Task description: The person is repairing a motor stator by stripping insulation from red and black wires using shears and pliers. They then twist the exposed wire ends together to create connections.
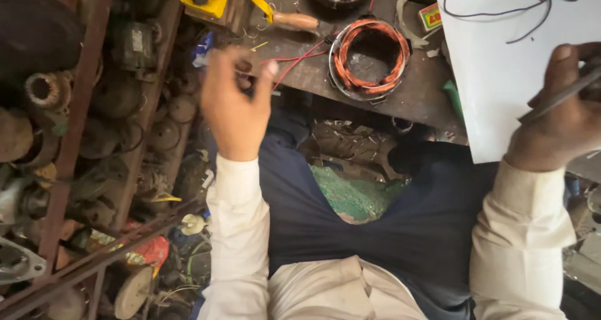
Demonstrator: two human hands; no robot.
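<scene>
The white sheet stands at the right end of the surface, its lower edge overhanging toward my lap, its top and right edges running out of view, and my right hand lies against its right side with the thumb on the paper and a thin grey metal rod pinched in a closed grip across the fingers. Thin dark wires loop over the sheet's upper part. My left hand is raised over the surface's left front edge, fingers curled with thumb and forefinger nipped together on a fine red wire that runs to the copper-wound stator ring lying flat in the middle of the surface. Between ring and sheet only a narrow strip of bare top remains; a wooden-handled tool lies behind the ring. To my left, rusty racks packed with old motor parts crowd close, leaving open room only over my lap.
</scene>
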